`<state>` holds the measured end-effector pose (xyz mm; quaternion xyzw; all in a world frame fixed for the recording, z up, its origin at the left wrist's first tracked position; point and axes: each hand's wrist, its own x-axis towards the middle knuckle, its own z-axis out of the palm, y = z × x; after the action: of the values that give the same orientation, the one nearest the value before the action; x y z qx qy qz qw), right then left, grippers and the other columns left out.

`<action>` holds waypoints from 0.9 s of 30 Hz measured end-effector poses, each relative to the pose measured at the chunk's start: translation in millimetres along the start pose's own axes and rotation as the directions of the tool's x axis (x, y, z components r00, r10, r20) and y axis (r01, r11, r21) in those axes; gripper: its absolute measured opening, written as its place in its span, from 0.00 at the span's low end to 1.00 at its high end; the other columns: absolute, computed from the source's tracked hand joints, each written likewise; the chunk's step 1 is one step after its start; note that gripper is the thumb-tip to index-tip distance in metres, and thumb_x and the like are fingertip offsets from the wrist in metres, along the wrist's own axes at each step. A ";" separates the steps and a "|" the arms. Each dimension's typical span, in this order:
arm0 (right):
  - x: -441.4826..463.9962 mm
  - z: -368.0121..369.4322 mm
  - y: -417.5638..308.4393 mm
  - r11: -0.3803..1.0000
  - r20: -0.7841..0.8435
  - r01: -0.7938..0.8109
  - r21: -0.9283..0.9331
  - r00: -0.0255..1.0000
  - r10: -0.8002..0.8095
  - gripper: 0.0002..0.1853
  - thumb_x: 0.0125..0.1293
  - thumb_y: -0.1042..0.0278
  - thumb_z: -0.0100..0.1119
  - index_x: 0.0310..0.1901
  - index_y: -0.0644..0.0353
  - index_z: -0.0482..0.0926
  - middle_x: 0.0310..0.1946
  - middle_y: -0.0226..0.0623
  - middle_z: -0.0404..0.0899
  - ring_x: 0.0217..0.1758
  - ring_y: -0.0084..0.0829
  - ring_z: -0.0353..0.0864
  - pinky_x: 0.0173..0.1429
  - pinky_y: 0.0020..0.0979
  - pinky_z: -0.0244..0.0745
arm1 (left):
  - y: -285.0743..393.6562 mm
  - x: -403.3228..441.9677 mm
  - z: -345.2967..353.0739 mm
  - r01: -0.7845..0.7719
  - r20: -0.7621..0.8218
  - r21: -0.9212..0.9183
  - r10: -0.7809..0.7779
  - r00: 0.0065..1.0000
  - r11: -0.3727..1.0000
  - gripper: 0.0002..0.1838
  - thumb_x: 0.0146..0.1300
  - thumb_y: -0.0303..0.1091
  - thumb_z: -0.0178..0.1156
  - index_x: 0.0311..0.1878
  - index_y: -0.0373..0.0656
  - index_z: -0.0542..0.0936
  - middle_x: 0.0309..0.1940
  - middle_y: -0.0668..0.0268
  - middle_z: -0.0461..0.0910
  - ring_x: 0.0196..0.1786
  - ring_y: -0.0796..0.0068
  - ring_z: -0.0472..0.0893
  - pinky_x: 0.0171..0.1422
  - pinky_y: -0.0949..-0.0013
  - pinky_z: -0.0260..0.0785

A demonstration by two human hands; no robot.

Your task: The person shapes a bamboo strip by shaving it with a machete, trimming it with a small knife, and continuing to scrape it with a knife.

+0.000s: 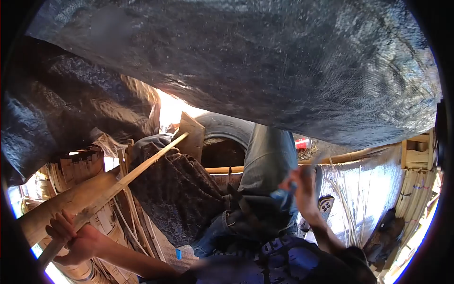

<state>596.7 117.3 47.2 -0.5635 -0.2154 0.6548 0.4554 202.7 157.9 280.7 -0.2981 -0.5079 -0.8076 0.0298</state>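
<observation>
My left hand (80, 239), at the lower left, has its fingers wrapped round a long split bamboo strip (146, 163). The strip slants up to the right, its pale far end over the dark cloth (175, 189) on my leg. My right hand (302, 189) is raised in front of my jeans (269, 156), its fingers bent and smeared by motion. A bit of blue shows beside those fingers, and a faint grey streak above them; I cannot make out whether either is held.
A dark tarp (246, 61) hangs low overhead. A tyre (224, 125) and a flat board (190, 135) stand ahead. Under the strip lies a thick bamboo pole (71, 203). A phone (325, 206) and thin bamboo slivers (350, 208) are at the right.
</observation>
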 end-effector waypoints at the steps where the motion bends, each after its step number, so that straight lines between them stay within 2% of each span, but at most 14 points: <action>1: -23.2 -5.3 -25.7 0.994 -0.140 -0.068 -0.091 0.989 0.055 0.08 0.72 0.62 0.48 0.42 0.57 0.66 0.30 0.32 0.65 0.25 0.26 0.69 0.33 0.32 0.71 | 0.9 3.8 -3.3 0.024 0.110 0.014 -0.026 0.994 1.000 0.21 0.58 0.54 0.41 0.20 0.50 0.55 0.16 0.71 0.51 0.21 0.78 0.52 0.32 0.71 0.49; 2: -40.6 -27.1 -18.6 0.991 -0.225 -0.085 -0.105 0.973 0.060 0.09 0.72 0.61 0.47 0.42 0.58 0.66 0.28 0.31 0.64 0.23 0.24 0.69 0.32 0.31 0.73 | 2.7 6.4 -6.1 0.045 0.218 0.030 -0.050 0.975 0.999 0.20 0.59 0.53 0.41 0.19 0.50 0.55 0.15 0.71 0.50 0.21 0.78 0.52 0.32 0.71 0.49; 4: -69.3 -54.3 -19.5 0.975 -0.335 -0.091 -0.204 0.942 0.018 0.09 0.73 0.63 0.44 0.43 0.60 0.68 0.31 0.33 0.67 0.24 0.24 0.71 0.30 0.30 0.76 | -0.4 1.5 10.8 0.005 0.141 0.042 -0.011 0.990 0.999 0.20 0.59 0.53 0.40 0.19 0.51 0.54 0.13 0.72 0.49 0.21 0.78 0.52 0.32 0.71 0.48; 7: -94.0 -86.4 -3.1 0.914 -0.251 -0.098 -0.394 0.968 -0.005 0.09 0.73 0.67 0.43 0.42 0.63 0.71 0.31 0.36 0.70 0.25 0.26 0.73 0.29 0.28 0.75 | 0.4 -1.9 22.1 -0.020 -0.077 0.090 0.027 0.997 0.996 0.19 0.60 0.52 0.39 0.19 0.51 0.54 0.13 0.71 0.49 0.21 0.78 0.52 0.31 0.71 0.48; 9: -107.2 -94.5 8.6 0.581 -0.268 -0.253 -0.773 0.961 0.062 0.08 0.70 0.71 0.45 0.41 0.65 0.72 0.30 0.41 0.71 0.29 0.33 0.75 0.34 0.33 0.74 | 2.0 12.0 2.1 0.056 0.290 0.024 -0.060 0.955 0.998 0.19 0.60 0.51 0.38 0.19 0.51 0.53 0.13 0.71 0.48 0.20 0.78 0.51 0.31 0.70 0.47; 10: -111.8 -105.7 27.3 0.412 -0.144 -0.111 -0.905 0.988 -0.051 0.06 0.66 0.75 0.47 0.40 0.68 0.72 0.32 0.49 0.71 0.34 0.44 0.75 0.39 0.42 0.71 | 0.0 10.6 4.4 0.059 0.290 0.021 -0.063 0.955 0.998 0.19 0.60 0.51 0.38 0.19 0.51 0.53 0.13 0.71 0.48 0.20 0.78 0.51 0.31 0.70 0.47; 13: -120.7 -107.9 65.6 0.209 -0.058 -0.014 -0.978 0.977 -0.206 0.07 0.62 0.80 0.48 0.41 0.70 0.72 0.34 0.55 0.69 0.36 0.54 0.71 0.39 0.49 0.64 | -3.0 10.7 5.4 0.012 0.199 -0.012 -0.009 0.980 1.000 0.19 0.61 0.51 0.37 0.20 0.51 0.53 0.13 0.72 0.49 0.19 0.78 0.50 0.30 0.71 0.47; 15: -123.6 -100.1 67.9 0.266 -0.120 -0.077 -0.961 0.982 -0.149 0.13 0.59 0.77 0.56 0.45 0.72 0.71 0.37 0.56 0.71 0.39 0.54 0.73 0.42 0.48 0.67 | -4.2 18.5 -10.0 0.099 0.403 -0.112 -0.046 0.914 0.989 0.19 0.61 0.52 0.38 0.20 0.51 0.54 0.13 0.72 0.49 0.19 0.79 0.50 0.29 0.72 0.46; 19: -128.4 -105.9 67.3 0.357 -0.219 -0.145 -0.923 0.960 -0.174 0.16 0.59 0.74 0.58 0.48 0.72 0.72 0.36 0.54 0.73 0.36 0.50 0.75 0.42 0.44 0.71 | -5.0 20.0 -22.9 0.161 0.479 -0.186 -0.054 0.876 0.969 0.21 0.62 0.55 0.42 0.20 0.52 0.56 0.13 0.73 0.49 0.19 0.81 0.49 0.29 0.73 0.45; 21: -131.9 -116.7 69.0 0.345 -0.352 -0.266 -0.900 0.911 -0.215 0.15 0.62 0.73 0.55 0.49 0.71 0.71 0.37 0.54 0.74 0.36 0.49 0.75 0.41 0.44 0.70 | -4.2 18.2 -24.2 0.134 0.456 -0.165 -0.045 0.889 0.977 0.23 0.64 0.57 0.40 0.20 0.52 0.56 0.13 0.73 0.48 0.19 0.81 0.49 0.29 0.73 0.45; 22: -137.2 -129.1 78.5 0.191 -0.246 -0.196 -0.962 0.923 -0.295 0.17 0.61 0.74 0.57 0.50 0.70 0.69 0.38 0.54 0.74 0.37 0.48 0.76 0.41 0.44 0.70 | -4.6 16.6 -23.3 0.123 0.439 -0.149 -0.046 0.897 0.981 0.24 0.65 0.59 0.39 0.20 0.52 0.56 0.13 0.74 0.48 0.19 0.81 0.48 0.30 0.73 0.45; 24: -138.3 -132.3 98.6 0.529 -0.444 -0.279 -0.801 0.870 -0.215 0.19 0.58 0.75 0.60 0.50 0.69 0.68 0.38 0.54 0.74 0.40 0.48 0.75 0.43 0.45 0.69 | -10.6 10.8 -13.7 0.038 0.304 -0.096 -0.007 0.953 0.995 0.26 0.66 0.61 0.36 0.20 0.52 0.56 0.13 0.74 0.48 0.19 0.81 0.48 0.30 0.73 0.46; 25: -137.7 -131.6 102.3 0.529 -0.435 -0.271 -0.804 0.874 -0.214 0.19 0.58 0.75 0.60 0.50 0.69 0.68 0.38 0.54 0.74 0.40 0.48 0.75 0.43 0.45 0.69 | -13.2 10.4 -11.0 -0.031 0.168 -0.035 0.037 0.985 0.999 0.28 0.67 0.63 0.32 0.20 0.52 0.57 0.14 0.74 0.49 0.19 0.81 0.48 0.30 0.73 0.46; 27: -137.4 -127.7 108.2 0.449 -0.515 -0.368 -0.815 0.815 -0.267 0.22 0.55 0.75 0.65 0.50 0.66 0.67 0.38 0.51 0.73 0.41 0.47 0.75 0.44 0.45 0.69 | -14.5 13.2 -13.2 -0.007 0.234 -0.074 0.025 0.972 0.997 0.29 0.67 0.65 0.30 0.20 0.52 0.57 0.14 0.74 0.49 0.19 0.82 0.49 0.31 0.73 0.47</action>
<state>670.9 -80.8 0.9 -0.8919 -0.3588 0.2517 0.1114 180.8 157.2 271.8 -0.3963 -0.4757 -0.7845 -0.0347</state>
